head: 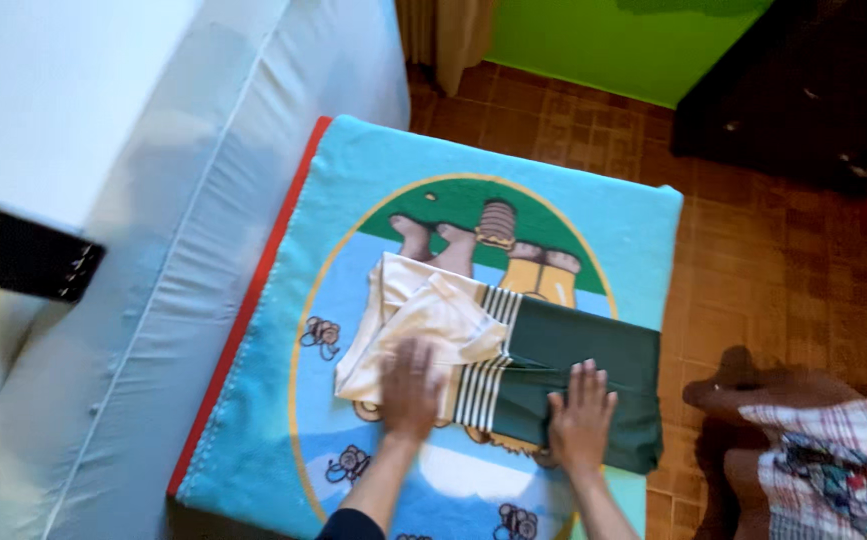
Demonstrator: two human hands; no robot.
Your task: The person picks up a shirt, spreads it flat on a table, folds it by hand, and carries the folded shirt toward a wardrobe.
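Both hands lie flat with fingers spread, gripping nothing: the left hand [410, 388] presses the cream part, the right hand [581, 415] the dark green part of a folded cream, striped and green cloth garment [533, 350], apparently smoothing it mid-way across the blue cartoon-print blanket [353, 180], nearer its right edge.

A blue cartoon-print blanket [593, 215] with a red left edge covers a square cushioned stool at frame centre, and on it, right of centre, lies a folded cream, striped and dark green garment [553, 350].
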